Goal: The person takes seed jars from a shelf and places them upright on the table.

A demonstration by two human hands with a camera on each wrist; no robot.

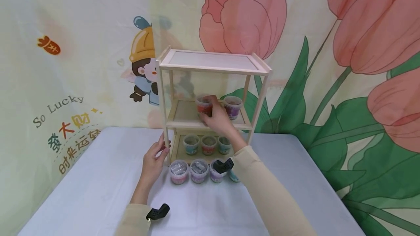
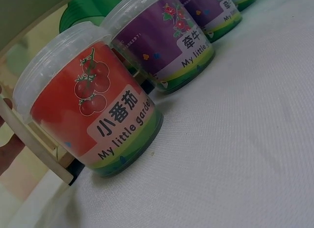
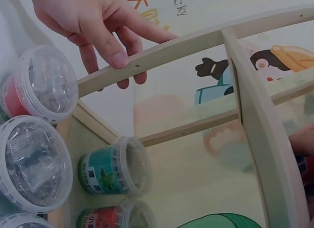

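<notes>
My right hand (image 1: 219, 118) grips a clear-lidded plastic cup with a red label (image 1: 202, 107) at the middle tier of a small wooden shelf rack (image 1: 184, 113). A purple-labelled cup (image 1: 232, 108) stands to its right on that tier. Low at the rack's left side, my left hand (image 1: 153, 160) holds the front post (image 3: 162, 56), thumb on one side and fingers on the other in the right wrist view. Nearest the left hand on the table is a tomato-pictured red cup (image 2: 88, 120), with a purple cup (image 2: 152, 46) beside it.
On the bottom tier stand a teal cup (image 1: 191, 145), a red cup (image 1: 208, 145) and another teal cup (image 1: 224, 145). Several cups, including a purple one (image 1: 199, 172), line the white tablecloth (image 1: 108, 177) before the rack. A printed cloth (image 1: 305, 3) hangs behind.
</notes>
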